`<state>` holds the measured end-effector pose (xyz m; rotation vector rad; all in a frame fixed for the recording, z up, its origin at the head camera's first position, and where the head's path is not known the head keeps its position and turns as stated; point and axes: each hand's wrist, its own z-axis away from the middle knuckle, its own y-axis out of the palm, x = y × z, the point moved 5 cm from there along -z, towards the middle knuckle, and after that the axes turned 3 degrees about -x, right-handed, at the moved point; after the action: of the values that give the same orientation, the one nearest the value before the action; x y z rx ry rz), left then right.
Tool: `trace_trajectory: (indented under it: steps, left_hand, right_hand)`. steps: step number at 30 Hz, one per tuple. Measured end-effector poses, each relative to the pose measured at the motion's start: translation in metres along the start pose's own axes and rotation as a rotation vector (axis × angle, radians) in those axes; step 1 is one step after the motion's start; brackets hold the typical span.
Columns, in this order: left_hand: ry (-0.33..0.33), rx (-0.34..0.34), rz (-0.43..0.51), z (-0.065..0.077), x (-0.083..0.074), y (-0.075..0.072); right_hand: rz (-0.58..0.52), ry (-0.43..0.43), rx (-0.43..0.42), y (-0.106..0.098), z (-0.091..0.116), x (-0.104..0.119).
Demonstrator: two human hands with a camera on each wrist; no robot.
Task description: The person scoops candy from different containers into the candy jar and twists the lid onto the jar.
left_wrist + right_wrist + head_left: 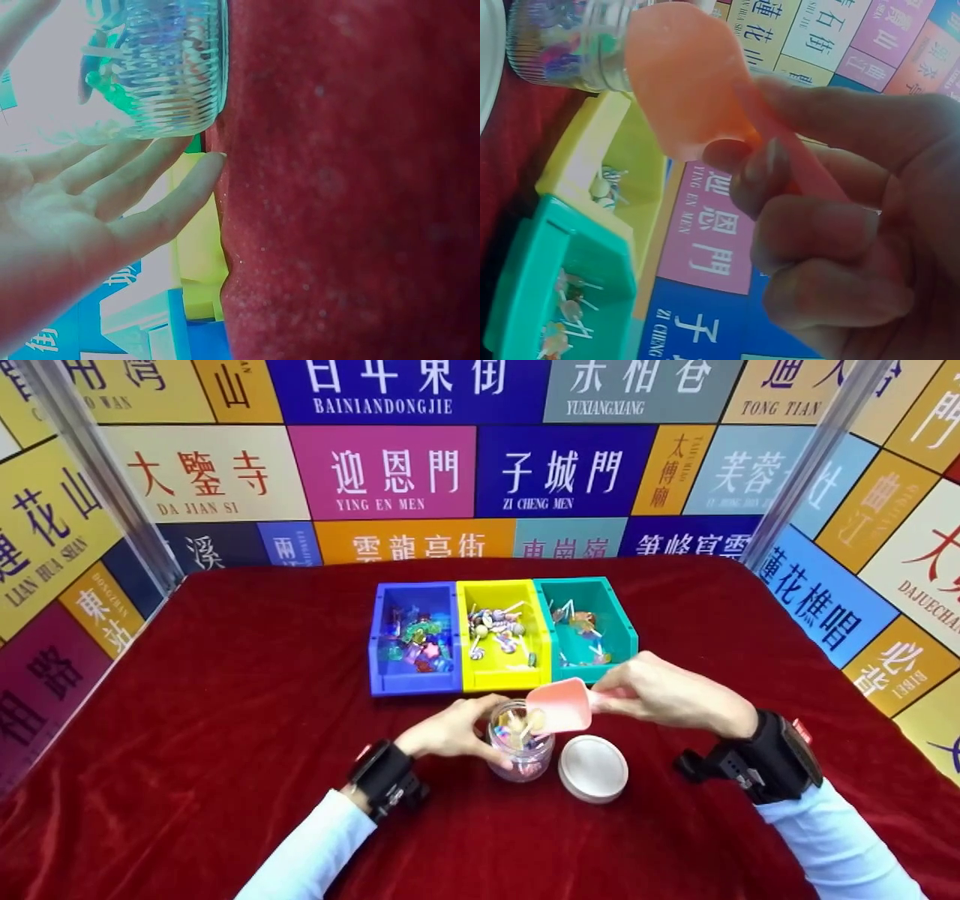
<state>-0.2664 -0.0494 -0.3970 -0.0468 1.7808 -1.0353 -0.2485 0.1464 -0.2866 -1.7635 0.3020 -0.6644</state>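
Observation:
A clear ribbed jar (523, 771) stands on the cloth, holding colourful candies and lollipops (517, 726) up near its mouth. My left hand (450, 727) holds it from the side, thumb on the near side and fingers on the far side. My right hand (649, 690) grips the handle of a pink scoop (561, 705). In the right wrist view the fingers curl round that handle, and the scoop's bowl (686, 75) overlaps the jar's rim. The bowl is tilted at the mouth of the jar, its inside bare in the head view. A round white lid (592, 767) lies right of the jar.
Behind the jar three bins stand side by side: a blue one (416, 684) with wrapped candies, a yellow one (504, 681) with lollipops and a teal one (626, 622) with a few lollipops. Dark red cloth (225, 697) covers the table; a sign-covered wall (382, 472) rises behind.

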Motion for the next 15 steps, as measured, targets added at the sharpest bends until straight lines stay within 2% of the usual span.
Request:
trace_trajectory:
  steps: [8,15]
  left_hand:
    - [-0.021,0.016,0.017,0.0,0.0,0.001]
    - [-0.014,0.026,0.025,0.0,0.0,0.001]
  right_hand:
    - [0.102,-0.029,-0.054,-0.005,0.002,0.007]
    - [0.016,0.03,-0.057,-0.002,0.006,-0.006]
